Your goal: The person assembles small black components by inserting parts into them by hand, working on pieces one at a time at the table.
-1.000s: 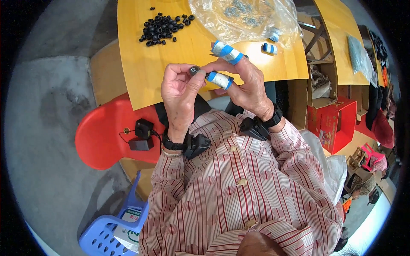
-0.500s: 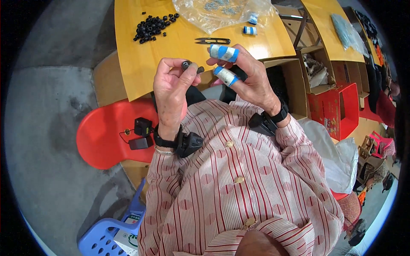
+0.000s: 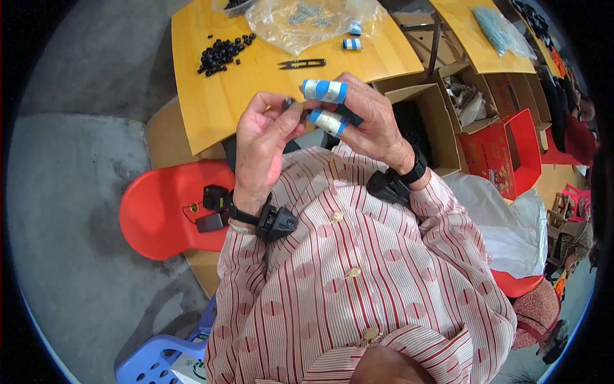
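Observation:
My left hand pinches a small dark cylindrical part between thumb and fingers, above the table's near edge. From the right, my right hand meets it, with thumb and fingers closed in at the part's other end; the exact grip there is partly hidden. Blue and white tape wraps the right index finger and thumb. Beyond the hands lies a pair of black thread snips on the yellow table. To their left is a pile of small black plastic pieces.
A clear plastic bag with small metal pieces lies at the back, with tape rolls beside it. Cardboard boxes and a red box stand to the right. A red stool holding black devices is at the left.
My right hand has come left, so its taped fingers now meet the dark part in my left hand. The whole view has shifted slightly, with more of the table's far side showing.

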`<state>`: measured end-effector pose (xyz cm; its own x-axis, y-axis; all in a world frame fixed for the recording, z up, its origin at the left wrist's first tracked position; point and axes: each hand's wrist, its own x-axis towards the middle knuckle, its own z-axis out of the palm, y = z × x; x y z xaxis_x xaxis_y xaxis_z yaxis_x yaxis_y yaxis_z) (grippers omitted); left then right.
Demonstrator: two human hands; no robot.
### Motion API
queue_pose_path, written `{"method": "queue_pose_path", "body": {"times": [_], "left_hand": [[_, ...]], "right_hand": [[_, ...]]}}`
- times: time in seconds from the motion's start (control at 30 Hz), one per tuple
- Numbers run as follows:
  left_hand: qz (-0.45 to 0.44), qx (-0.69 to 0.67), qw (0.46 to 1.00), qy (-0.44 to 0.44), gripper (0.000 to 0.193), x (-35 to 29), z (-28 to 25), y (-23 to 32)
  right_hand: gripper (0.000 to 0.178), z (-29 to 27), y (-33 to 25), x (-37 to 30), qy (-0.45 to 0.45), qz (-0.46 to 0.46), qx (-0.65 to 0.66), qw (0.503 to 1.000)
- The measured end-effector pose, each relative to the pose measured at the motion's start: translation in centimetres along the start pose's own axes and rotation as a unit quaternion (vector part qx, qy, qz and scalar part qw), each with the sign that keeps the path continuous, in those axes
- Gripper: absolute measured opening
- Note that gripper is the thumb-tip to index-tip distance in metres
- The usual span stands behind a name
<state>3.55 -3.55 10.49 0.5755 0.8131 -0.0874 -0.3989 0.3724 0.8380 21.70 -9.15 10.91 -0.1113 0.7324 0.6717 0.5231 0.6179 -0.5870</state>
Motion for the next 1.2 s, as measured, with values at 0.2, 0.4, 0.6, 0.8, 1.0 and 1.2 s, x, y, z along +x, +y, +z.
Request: {"method": "queue_pose_path", "body": {"times": [0.2, 0.4, 0.6, 0.8, 1.0, 1.2], "left_hand": [[0.064, 0.148, 0.987, -0.012, 0.017, -1.0, 0.8, 0.0], [0.023, 0.130, 0.990, -0.049, 0.017, -1.3, 0.9, 0.1], [-0.007, 0.127, 0.991, -0.049, 0.020, -1.4, 0.8, 0.1], [-0.014, 0.132, 0.990, -0.044, 0.020, -1.5, 0.8, 0.1], [0.002, 0.140, 0.989, -0.047, 0.020, -1.3, 0.7, -0.2], [-0.003, 0.170, 0.984, -0.048, 0.022, -1.5, 1.0, 0.1]], "right_hand": [[0.042, -0.9, -0.3, -0.4, 0.015, 0.135, 0.127, 0.983], [0.039, -2.0, -0.2, 0.4, -0.041, 0.178, 0.142, 0.973], [0.038, -2.5, -0.7, 1.6, -0.086, 0.172, 0.124, 0.973], [0.037, -2.9, -1.1, 2.2, -0.133, 0.150, 0.100, 0.974], [0.037, -2.9, -0.8, 2.4, -0.155, 0.114, 0.054, 0.980], [0.025, -3.1, -1.5, 2.7, -0.157, 0.113, 0.026, 0.981]]}}
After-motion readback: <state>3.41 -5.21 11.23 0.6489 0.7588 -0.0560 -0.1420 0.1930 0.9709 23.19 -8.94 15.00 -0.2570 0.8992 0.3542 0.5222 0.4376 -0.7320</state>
